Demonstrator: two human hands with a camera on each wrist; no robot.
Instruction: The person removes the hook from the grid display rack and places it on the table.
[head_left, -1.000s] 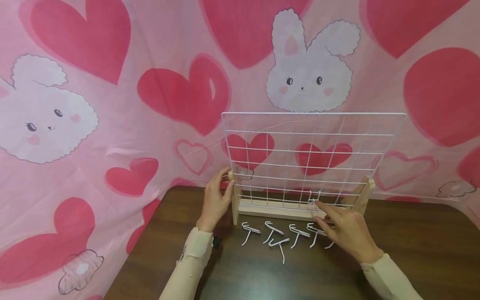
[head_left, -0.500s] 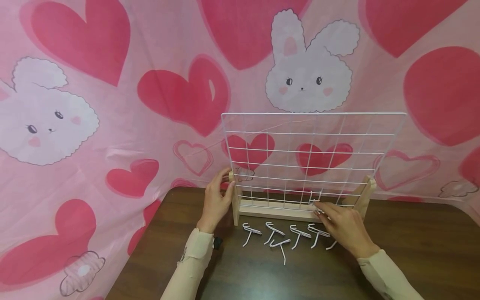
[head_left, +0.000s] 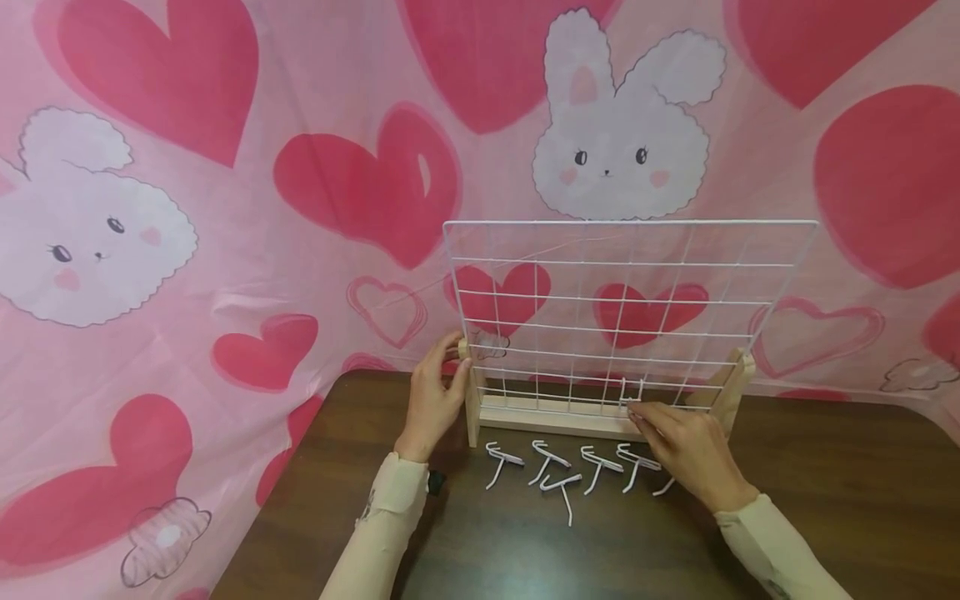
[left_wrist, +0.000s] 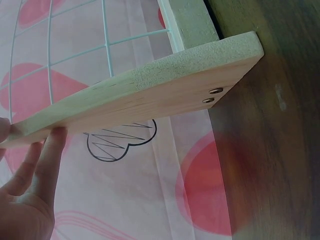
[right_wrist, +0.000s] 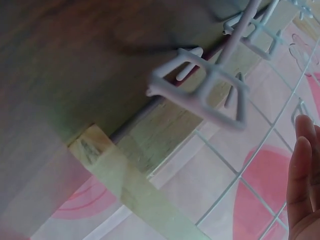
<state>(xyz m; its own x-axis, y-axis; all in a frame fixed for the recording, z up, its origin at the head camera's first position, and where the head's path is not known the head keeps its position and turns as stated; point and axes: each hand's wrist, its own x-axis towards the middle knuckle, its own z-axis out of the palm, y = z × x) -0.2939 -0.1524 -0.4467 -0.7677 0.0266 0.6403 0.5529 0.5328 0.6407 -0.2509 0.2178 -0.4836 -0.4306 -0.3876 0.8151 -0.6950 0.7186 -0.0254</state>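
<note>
A white wire grid panel point(head_left: 630, 222) stands in a wooden stand point(head_left: 555, 422) on the table. My left hand point(head_left: 435, 400) grips the stand's left side piece point(head_left: 472, 408), thumb in front; in the left wrist view, fingers point(left_wrist: 52, 160) touch that wood point(left_wrist: 145, 97). Low on the grid, right of centre, sits a white wire hook point(head_left: 623, 390). My right hand point(head_left: 693, 458) pinches it by its lower part, mostly hidden behind the fingertips. Several matching loose hooks point(head_left: 602, 461) lie in front of the stand, one partly covered by my right hand.
The brown wooden table point(head_left: 525, 567) extends to both sides of the stand. The stand's right side piece point(head_left: 733, 387) rises just behind my right hand. A pink cloth point(head_left: 315, 250) with hearts and rabbits hangs close behind.
My right thumb and fingers, spread apart at the hook earlier, have come together on it, the hand shifting slightly left. The left hand keeps its hold on the side piece.
</note>
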